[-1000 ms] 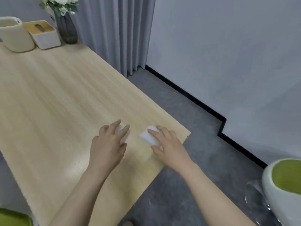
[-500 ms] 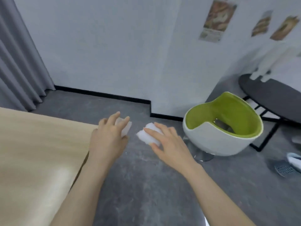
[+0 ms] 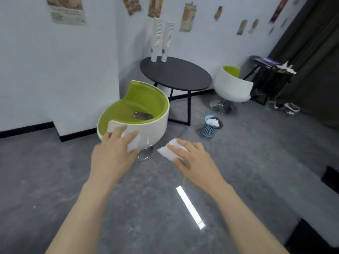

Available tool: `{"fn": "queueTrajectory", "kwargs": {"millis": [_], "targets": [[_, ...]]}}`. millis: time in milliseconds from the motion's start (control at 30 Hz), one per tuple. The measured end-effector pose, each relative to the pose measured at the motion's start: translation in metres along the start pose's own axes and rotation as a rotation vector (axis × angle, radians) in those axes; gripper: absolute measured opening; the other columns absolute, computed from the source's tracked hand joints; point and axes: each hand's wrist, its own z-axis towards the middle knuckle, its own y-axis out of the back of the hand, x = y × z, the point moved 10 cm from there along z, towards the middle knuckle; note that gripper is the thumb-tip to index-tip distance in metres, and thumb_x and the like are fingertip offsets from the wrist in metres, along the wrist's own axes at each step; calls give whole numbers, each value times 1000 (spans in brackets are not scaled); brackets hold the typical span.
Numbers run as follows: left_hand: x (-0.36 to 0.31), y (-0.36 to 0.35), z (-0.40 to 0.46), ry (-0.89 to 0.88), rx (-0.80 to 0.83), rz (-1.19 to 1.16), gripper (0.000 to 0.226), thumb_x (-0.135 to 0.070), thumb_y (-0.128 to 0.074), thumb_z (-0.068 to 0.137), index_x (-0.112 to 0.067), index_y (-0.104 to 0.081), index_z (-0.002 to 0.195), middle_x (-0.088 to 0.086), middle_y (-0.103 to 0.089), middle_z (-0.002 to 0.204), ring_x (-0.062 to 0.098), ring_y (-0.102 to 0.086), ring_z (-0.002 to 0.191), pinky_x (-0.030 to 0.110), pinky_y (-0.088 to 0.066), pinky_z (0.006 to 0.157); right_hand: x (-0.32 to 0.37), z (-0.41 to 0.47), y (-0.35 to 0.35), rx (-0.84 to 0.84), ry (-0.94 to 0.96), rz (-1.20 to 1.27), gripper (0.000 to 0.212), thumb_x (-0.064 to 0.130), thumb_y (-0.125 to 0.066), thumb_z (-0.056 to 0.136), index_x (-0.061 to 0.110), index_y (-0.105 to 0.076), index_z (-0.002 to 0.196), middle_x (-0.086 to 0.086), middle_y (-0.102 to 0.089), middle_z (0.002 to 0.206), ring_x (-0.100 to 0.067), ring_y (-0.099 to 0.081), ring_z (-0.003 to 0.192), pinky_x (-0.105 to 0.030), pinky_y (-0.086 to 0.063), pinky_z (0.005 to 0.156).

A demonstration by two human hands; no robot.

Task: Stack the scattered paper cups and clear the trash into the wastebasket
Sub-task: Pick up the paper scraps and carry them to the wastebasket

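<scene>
My left hand [image 3: 112, 153] holds a white crumpled tissue [image 3: 132, 143], its fingers curled over the top of it. My right hand [image 3: 192, 158] grips a second white tissue wad [image 3: 167, 150] that sticks out to the left of its fingers. Both hands are held out in front of me above the grey floor. A small blue mesh wastebasket [image 3: 210, 128] with white paper inside stands on the floor ahead and to the right. Two tall stacks of white paper cups [image 3: 161, 39] stand on the round black table [image 3: 176, 74].
A green and white tub chair [image 3: 135, 116] stands straight ahead, with a dark flat object on its seat. A second such chair [image 3: 232, 85] is past the table. A dark stand and curtain fill the far right. Open grey floor lies between me and the wastebasket.
My view has swung right, away from the wooden table and toward the chairs, round table and wastebasket. Both hands keep hold of their tissues in the same pose.
</scene>
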Motion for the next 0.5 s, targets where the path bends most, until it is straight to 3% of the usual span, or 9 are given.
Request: {"fn": "queueTrajectory", "kwargs": {"millis": [233, 500], "targets": [[-143, -77, 64, -194, 99, 1, 52, -40, -57, 91, -40, -42, 140, -13, -29, 152, 21, -33, 131, 41, -41, 93, -143, -10, 37, -61, -167, 15, 43, 31, -49, 97, 41, -45, 139, 13, -38, 149, -25, -42, 110, -40, -44, 89], [-264, -161, 188, -409, 137, 42, 53, -40, -57, 91, -39, -39, 141, -12, -27, 153, 21, -34, 130, 36, -44, 87, -288, 57, 60, -136, -314, -9, 41, 30, -52, 94, 39, -51, 134, 9, -46, 144, -28, -45, 103, -43, -48, 82]]}}
